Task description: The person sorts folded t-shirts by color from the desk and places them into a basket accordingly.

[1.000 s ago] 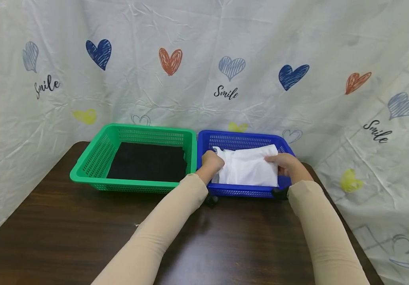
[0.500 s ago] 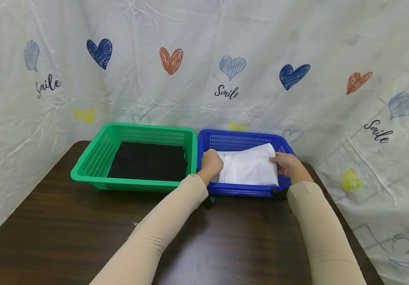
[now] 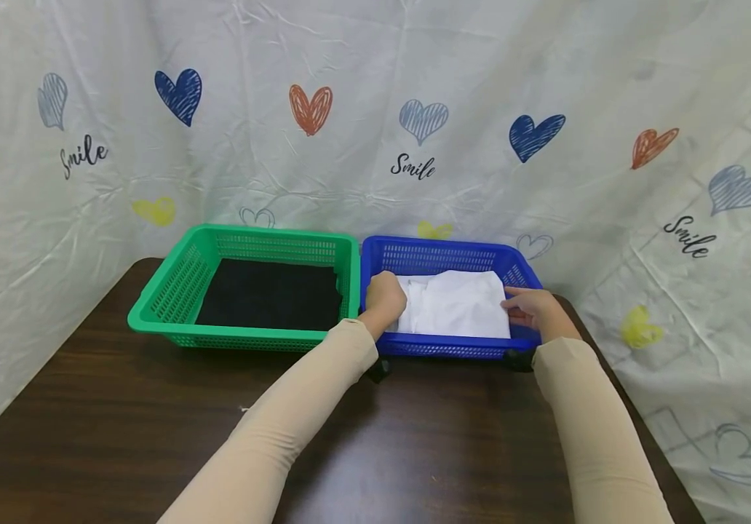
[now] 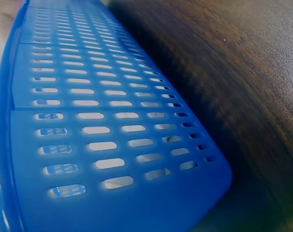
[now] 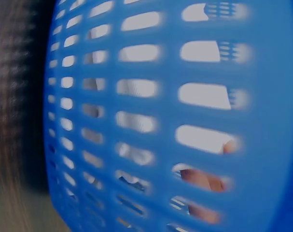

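A folded white garment (image 3: 461, 304) lies flat in the blue basket (image 3: 454, 340). At its left edge my left hand (image 3: 385, 297) has curled fingers and grips the cloth; the fingertips are hidden behind the hand. On the opposite side, my right hand (image 3: 535, 309) has its fingers extended and parted, the tips at the garment's right edge. The left wrist view is filled by the slotted basket wall (image 4: 103, 208), with the hand mostly out of sight. Through the slots in the right wrist view, parts of the right hand's fingers (image 5: 202, 180) show beside white cloth.
A green basket (image 3: 251, 334) stands against the blue one's left side, holding a folded black cloth (image 3: 271, 295). Both sit at the back of the dark wooden table (image 3: 415, 437). Behind them hangs a white curtain (image 3: 362, 44) printed with hearts.
The garment's raised upper right part has come down flat into the basket. My right hand's fingers have spread and shifted slightly right. My left hand has lowered slightly at the left edge.
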`<state>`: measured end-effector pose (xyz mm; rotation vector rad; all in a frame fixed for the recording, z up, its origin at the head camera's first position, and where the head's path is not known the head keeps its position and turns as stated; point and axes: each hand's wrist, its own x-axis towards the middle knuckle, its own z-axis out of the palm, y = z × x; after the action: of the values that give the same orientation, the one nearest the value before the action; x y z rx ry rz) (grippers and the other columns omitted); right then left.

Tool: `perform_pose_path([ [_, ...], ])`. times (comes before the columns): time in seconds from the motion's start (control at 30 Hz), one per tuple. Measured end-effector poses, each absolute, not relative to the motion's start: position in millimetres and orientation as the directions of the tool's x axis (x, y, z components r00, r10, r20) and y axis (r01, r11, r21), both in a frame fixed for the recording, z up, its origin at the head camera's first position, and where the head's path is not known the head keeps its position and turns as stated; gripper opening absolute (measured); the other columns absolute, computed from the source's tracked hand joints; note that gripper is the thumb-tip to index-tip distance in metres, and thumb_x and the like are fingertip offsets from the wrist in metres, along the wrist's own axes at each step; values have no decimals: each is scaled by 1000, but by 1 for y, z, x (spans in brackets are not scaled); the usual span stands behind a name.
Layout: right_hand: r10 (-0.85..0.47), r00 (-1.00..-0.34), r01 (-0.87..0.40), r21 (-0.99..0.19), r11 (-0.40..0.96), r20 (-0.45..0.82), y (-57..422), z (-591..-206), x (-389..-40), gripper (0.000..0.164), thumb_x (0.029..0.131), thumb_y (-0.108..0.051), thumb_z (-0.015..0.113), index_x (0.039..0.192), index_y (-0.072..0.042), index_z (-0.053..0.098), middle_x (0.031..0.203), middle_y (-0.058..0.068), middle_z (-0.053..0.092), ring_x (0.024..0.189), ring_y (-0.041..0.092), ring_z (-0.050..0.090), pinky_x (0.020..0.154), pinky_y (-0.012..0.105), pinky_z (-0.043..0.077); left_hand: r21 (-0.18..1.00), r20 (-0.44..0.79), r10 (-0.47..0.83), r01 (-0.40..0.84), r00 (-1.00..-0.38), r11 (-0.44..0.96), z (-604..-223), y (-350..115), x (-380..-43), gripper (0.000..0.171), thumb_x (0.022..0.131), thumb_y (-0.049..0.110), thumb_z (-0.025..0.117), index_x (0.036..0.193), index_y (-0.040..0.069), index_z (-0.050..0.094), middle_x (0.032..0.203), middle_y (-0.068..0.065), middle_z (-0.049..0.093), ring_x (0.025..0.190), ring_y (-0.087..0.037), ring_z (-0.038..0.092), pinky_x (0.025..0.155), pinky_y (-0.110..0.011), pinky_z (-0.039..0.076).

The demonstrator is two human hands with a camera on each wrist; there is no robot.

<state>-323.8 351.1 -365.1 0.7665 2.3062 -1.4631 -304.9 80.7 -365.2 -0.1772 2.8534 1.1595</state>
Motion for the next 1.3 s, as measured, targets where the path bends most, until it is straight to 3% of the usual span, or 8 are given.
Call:
perform_pose_path([
  [0.23, 292, -821, 571, -712, 408, -491, 361, -380, -330, 69, 98, 1, 53, 158, -14, 22, 165, 21, 17, 138, 36, 46, 110, 41, 46, 694, -74, -69, -101, -995, 713, -367, 78, -305, 16, 95, 1, 56, 94, 0, 72, 84, -11, 71, 56, -15, 49, 43, -22, 38],
  [0.47, 199, -870, 492, -763, 418, -452, 356, -355, -307, 60, 105, -8, 44, 158, -5, 16, 163, 25, 20, 117, 22, 63, 106, 34, 48, 722, -37, -13, -36, -999, 691, -367, 65, -309, 34, 90, 0, 58, 58, 6, 54, 56, 0, 47, 50, -11, 35, 43, -19, 33],
  [0.57, 145, -892, 448, -791, 416, -429, 357, -346, -300, 58, 105, -7, 43, 156, 2, 18, 159, 27, 28, 91, 5, 70, 98, 28, 53, 779, -52, -4, -43, -999, 625, -366, 56, -307, 18, 91, 3, 62, 76, 0, 72, 78, -6, 70, 64, -12, 55, 59, -22, 53],
  [0.67, 116, -907, 418, -837, 353, -404, 357, -343, -294, 57, 105, -9, 44, 154, 8, 21, 131, 25, 62, 77, -2, 69, 88, 23, 58, 840, -87, -10, -79, -996, 537, -365, 48, -304, 25, 93, 8, 66, 115, 0, 73, 124, -13, 70, 102, -24, 69, 87, -38, 60],
  [0.73, 102, -919, 394, -868, 302, -381, 360, -340, -288, 57, 105, -10, 45, 152, 13, 22, 102, 10, 74, 76, -1, 69, 84, 22, 59, 865, -105, 12, -85, -994, 494, -364, 43, -303, 26, 93, 11, 67, 116, 0, 72, 124, -14, 70, 109, -28, 67, 92, -42, 59],
  [0.83, 83, -932, 364, -903, 228, -354, 366, -337, -282, 56, 106, -15, 43, 150, 14, 23, 79, -11, 69, 77, 1, 70, 80, 21, 60, 900, -113, 36, -87, -993, 427, -363, 34, -300, 27, 93, 14, 69, 115, 0, 72, 121, -15, 70, 110, -30, 67, 92, -43, 58],
  [1.17, -48, -944, 324, -944, 67, -328, 380, -331, -261, 49, 108, -25, 38, 144, 6, 30, 86, -9, 74, 87, 3, 72, 84, 21, 59, 971, -232, 69, -227, -970, 75, -364, -10, -293, 31, 95, 15, 67, 120, -3, 67, 126, -19, 67, 117, -31, 67, 99, -38, 55],
  [1.3, -41, -951, 304, -952, 43, -305, 389, -331, -252, 28, 107, -26, 41, 124, -4, 48, 86, -10, 74, 87, 3, 72, 84, 21, 59, 975, -217, 44, -215, -975, 60, -363, -43, -287, 33, 96, 15, 66, 124, -3, 65, 131, -20, 64, 119, -30, 65, 101, -37, 54],
])
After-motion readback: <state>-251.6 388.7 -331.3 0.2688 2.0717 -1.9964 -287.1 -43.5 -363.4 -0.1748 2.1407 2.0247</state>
